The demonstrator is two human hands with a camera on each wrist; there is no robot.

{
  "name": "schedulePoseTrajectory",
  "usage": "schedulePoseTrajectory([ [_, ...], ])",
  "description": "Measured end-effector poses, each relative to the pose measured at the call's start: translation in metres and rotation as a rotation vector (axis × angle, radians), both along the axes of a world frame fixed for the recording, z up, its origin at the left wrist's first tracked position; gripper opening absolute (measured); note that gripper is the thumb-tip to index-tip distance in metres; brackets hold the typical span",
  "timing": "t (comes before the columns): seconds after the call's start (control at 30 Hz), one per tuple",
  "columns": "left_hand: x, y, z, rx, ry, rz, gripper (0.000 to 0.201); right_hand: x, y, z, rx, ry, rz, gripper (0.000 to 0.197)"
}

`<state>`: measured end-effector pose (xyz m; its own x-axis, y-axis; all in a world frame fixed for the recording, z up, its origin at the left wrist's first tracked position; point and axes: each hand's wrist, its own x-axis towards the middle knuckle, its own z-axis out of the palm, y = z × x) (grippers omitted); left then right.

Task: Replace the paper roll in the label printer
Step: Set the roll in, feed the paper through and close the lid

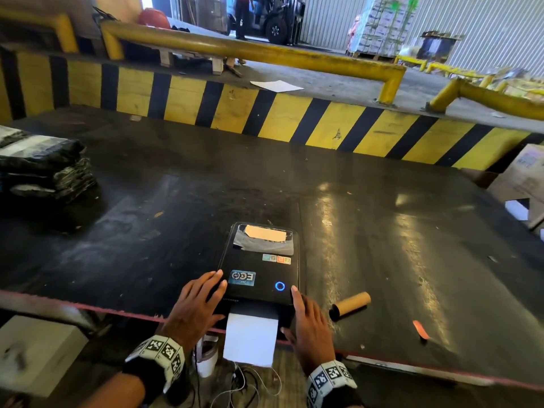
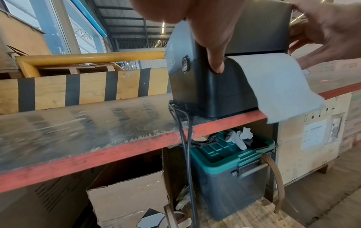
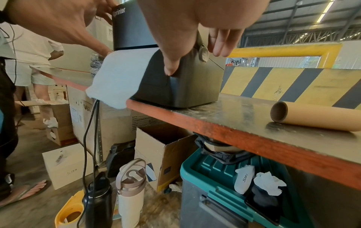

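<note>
A black label printer (image 1: 262, 266) sits at the near edge of the dark table (image 1: 382, 231), lid down, with a blue ring lit on top. A white paper strip (image 1: 251, 338) hangs out of its front slot over the table edge. My left hand (image 1: 206, 293) lies on the printer's left front corner, fingers straight on the lid and thumb (image 2: 215, 61) pressing the corner. My right hand (image 1: 303, 316) rests against the right front corner, thumb (image 3: 171, 61) on the printer body (image 3: 191, 86). An empty cardboard core (image 1: 350, 304) lies on the table to the right.
A black wrapped bundle (image 1: 41, 169) lies far left. The yellow-black barrier (image 1: 265, 113) closes off the table's back. A cardboard box (image 1: 524, 178) stands at right. Under the table are a green-lidded bin (image 2: 232, 162), bottles (image 3: 131, 192) and hanging cables (image 2: 185, 146).
</note>
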<state>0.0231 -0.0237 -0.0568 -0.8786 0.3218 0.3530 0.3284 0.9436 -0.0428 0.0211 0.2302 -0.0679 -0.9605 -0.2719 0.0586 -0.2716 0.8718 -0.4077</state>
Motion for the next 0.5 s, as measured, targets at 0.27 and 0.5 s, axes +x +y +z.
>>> schedulePoseTrajectory([
  [0.27, -0.0004, -0.0018, -0.0029, 0.029, -0.025, -0.005, 0.099, 0.0038, -0.0036, 0.0033, -0.012, 0.008, -0.01, 0.087],
  [0.5, 0.0008, -0.0008, -0.0005, 0.033, -0.024, 0.0, 0.098, 0.004, -0.004, 0.003, -0.019, 0.001, -0.019, 0.092],
])
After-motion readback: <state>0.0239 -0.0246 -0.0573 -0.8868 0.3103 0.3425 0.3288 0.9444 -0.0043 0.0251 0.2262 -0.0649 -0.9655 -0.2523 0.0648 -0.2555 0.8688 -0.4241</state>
